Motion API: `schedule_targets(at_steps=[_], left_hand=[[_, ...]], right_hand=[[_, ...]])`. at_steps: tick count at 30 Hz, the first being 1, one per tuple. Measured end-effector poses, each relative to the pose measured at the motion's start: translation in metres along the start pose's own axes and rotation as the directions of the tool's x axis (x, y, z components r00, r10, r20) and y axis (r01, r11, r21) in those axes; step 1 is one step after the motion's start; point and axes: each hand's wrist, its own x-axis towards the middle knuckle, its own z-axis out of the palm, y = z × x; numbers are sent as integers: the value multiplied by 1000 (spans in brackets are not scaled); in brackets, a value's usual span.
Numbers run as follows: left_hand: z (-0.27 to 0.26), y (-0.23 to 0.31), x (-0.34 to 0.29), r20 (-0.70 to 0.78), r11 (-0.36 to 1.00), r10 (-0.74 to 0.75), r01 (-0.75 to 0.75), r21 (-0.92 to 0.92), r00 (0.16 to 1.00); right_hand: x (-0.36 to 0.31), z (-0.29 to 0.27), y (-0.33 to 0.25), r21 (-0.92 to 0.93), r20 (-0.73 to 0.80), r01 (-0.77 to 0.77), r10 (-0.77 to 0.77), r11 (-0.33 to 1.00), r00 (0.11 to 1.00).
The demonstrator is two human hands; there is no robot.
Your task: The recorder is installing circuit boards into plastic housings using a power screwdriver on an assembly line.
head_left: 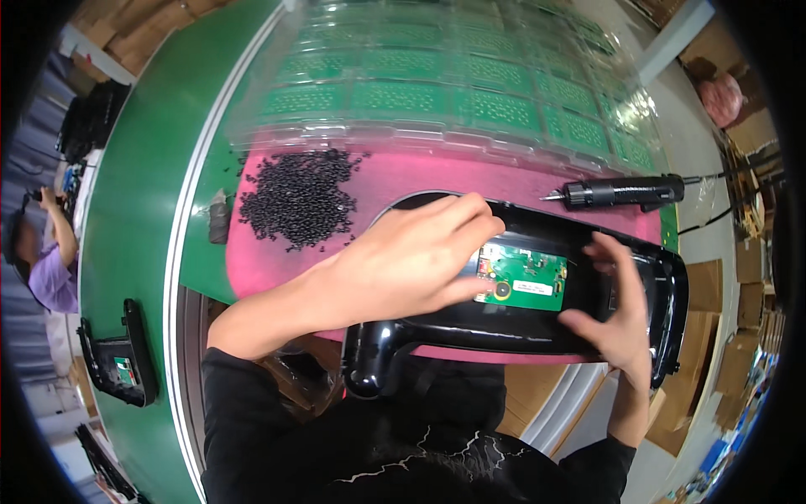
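Note:
A black glossy plastic housing (512,338) lies across the pink mat in front of me, its hollow side up. Inside it sits a green circuit board (531,277) with a white label. My left hand (420,256) reaches over the housing from the left, its fingers bent; the thumb touches the board's left edge and the index finger is at its upper left corner. At the board's right, my right hand (617,315) is over the housing with thumb and fingers spread, holding nothing; its fingertips are slightly blurred.
Small black screws (298,197) are heaped on the pink mat (403,172). A black electric screwdriver (625,192) lies behind the housing. Clear plastic trays (403,101) with green boards stand at the back. Another housing (120,361) rests on the green table at left; a person (52,273) is beyond.

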Motion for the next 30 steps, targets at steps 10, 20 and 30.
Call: schedule_targets(at_steps=[10,20,30], left_hand=[[-56,-35,-22,-183,703,-460,482,523,869],[-50,-62,-10,-249,740,-481,541,400,841],[-35,-15,10,-360,998,-51,37,-46,932]], right_hand=[[44,-98,61,551,-237,-291,481,782,844],[99,-24,-12,652,-536,397,21,646,844],[67,-11,-64,852,-516,508,33,130,856]])
